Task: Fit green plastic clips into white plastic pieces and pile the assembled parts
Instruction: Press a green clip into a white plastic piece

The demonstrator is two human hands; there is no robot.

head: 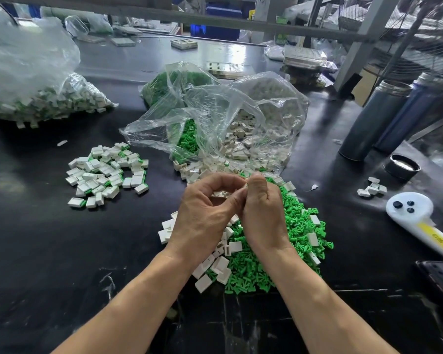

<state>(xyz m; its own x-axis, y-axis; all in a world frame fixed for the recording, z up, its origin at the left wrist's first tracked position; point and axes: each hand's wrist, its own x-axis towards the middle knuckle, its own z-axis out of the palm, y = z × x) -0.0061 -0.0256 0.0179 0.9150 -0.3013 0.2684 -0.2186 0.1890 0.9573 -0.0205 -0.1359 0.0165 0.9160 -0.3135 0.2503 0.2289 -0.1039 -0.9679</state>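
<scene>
1. Green clips (pixel 271 254): a big loose heap of bright green T-ish bits on the black tabletop, roughly 5 o'clock from frame centre.
2. White pieces (pixel 216 269): little hollow rectangular shells scattered along the heap's 9 o'clock edge, some lying on top of the green.
3. Assembled parts (pixel 108 172): white shells with green showing at one end, in a low messy pile at about 9 o'clock, well apart from the heap.
</scene>
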